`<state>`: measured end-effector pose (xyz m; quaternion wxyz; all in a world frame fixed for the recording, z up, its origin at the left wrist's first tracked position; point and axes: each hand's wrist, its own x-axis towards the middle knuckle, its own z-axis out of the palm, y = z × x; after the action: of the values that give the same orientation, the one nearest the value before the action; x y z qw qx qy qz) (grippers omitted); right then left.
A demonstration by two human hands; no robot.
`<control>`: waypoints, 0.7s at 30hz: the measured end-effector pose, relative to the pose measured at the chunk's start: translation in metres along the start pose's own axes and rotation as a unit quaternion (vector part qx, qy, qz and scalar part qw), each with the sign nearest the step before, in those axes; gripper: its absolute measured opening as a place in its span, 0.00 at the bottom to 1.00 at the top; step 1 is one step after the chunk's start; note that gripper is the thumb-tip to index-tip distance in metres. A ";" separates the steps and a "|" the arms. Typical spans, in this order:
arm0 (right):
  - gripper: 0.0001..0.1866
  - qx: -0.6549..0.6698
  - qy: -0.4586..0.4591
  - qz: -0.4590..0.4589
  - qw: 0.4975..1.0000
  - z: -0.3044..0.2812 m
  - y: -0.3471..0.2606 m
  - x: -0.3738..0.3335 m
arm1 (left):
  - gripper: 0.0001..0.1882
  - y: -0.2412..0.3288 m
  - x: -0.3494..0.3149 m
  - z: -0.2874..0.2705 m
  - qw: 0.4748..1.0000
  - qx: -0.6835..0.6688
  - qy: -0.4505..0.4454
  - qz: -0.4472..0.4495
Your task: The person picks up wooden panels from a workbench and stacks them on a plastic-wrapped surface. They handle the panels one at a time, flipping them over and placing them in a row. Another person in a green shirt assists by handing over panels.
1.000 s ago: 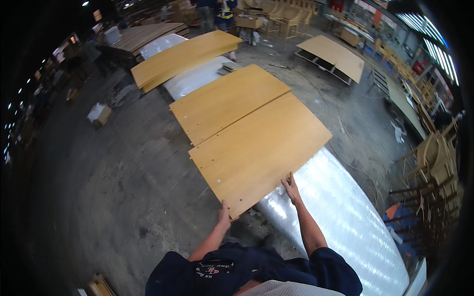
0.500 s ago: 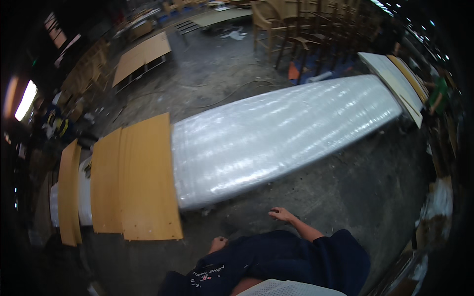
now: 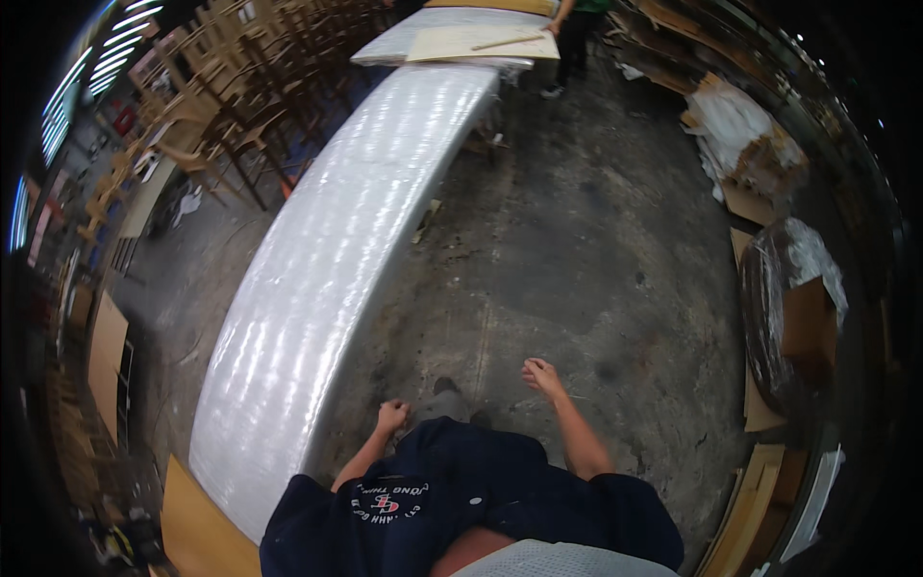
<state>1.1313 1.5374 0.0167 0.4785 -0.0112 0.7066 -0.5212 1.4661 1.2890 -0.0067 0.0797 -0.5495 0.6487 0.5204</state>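
My left hand (image 3: 392,415) hangs low in front of my body, its fingers curled in with nothing seen in them. Farther right, my right hand (image 3: 541,375) is held out over the floor, its fingers loosely bent and partly apart, empty. Neither touches anything. To the left of my left hand stretches a long slab wrapped in shiny clear film (image 3: 317,250), running from near left to the far middle. At its far end lies a pale flat board (image 3: 452,42) with a thin wooden strip (image 3: 507,42) on top.
A person (image 3: 574,29) in green stands by the far board. Wooden chair frames (image 3: 240,87) crowd the far left. Along the right lie a film-wrapped bundle (image 3: 735,135), a cardboard piece (image 3: 810,322) and stacked boards (image 3: 750,505). A tan panel (image 3: 207,514) sits near left. Concrete floor (image 3: 596,250) lies ahead.
My view has turned to the right, so the wrapped slab now runs away from me along my left. Both arms reach farther into view; the hands still hold nothing visible.
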 end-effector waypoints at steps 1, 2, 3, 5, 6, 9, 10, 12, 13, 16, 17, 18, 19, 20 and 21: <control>0.25 0.021 0.007 0.004 1.000 -0.015 -0.006 0.011 | 0.13 0.050 0.013 0.010 1.000 -0.025 -0.008 0.010; 0.24 0.039 0.008 0.006 0.999 -0.026 -0.014 0.023 | 0.14 0.077 0.037 0.016 0.999 -0.012 -0.030 0.034; 0.24 0.056 0.014 0.007 0.998 -0.042 -0.022 0.037 | 0.14 0.117 0.054 0.024 0.998 0.005 -0.035 0.044; 0.23 0.065 0.041 0.030 0.997 -0.077 -0.043 0.067 | 0.14 0.175 0.100 0.046 0.998 0.005 -0.044 0.039; 0.23 0.067 0.052 0.039 0.996 -0.097 -0.057 0.085 | 0.14 0.201 0.124 0.059 0.999 0.014 -0.045 0.028; 0.21 0.071 0.104 0.064 0.990 -0.167 -0.067 0.145 | 0.15 0.247 0.189 0.090 0.995 0.090 -0.046 0.008; 0.21 0.042 0.108 0.115 0.987 -0.182 -0.074 0.157 | 0.16 0.255 0.216 0.095 0.990 0.137 -0.034 0.024; 0.20 0.014 0.152 0.164 0.975 -0.228 -0.095 0.174 | 0.18 0.299 0.261 0.123 0.986 0.161 0.001 0.051; 0.20 0.023 0.169 0.177 0.969 -0.238 -0.097 0.177 | 0.18 0.327 0.271 0.133 0.984 0.167 -0.041 0.054; 0.18 0.056 0.246 0.186 0.950 -0.281 -0.122 0.203 | 0.17 0.406 0.315 0.145 0.964 0.213 -0.117 0.111; 0.18 0.081 0.258 0.198 0.942 -0.290 -0.130 0.216 | 0.15 0.432 0.339 0.152 0.960 0.231 -0.106 0.113; 0.19 0.105 0.272 0.210 0.933 -0.300 -0.135 0.230 | 0.15 0.463 0.363 0.160 0.957 0.248 -0.096 0.116; 0.19 0.128 0.288 0.223 0.922 -0.308 -0.138 0.242 | 0.14 0.503 0.376 0.167 0.969 0.212 -0.102 0.075; 0.19 0.035 0.253 0.207 0.944 -0.315 -0.152 0.253 | 0.14 0.547 0.393 0.175 0.978 0.174 -0.109 0.037; 0.19 -0.060 0.215 0.187 0.957 -0.324 -0.171 0.260 | 0.14 0.580 0.422 0.185 0.975 0.183 -0.107 0.065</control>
<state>0.6850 1.5603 -0.0289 0.4026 0.2049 0.8121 -0.3693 0.7565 1.0798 -0.0331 0.2135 -0.4235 0.7552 0.4525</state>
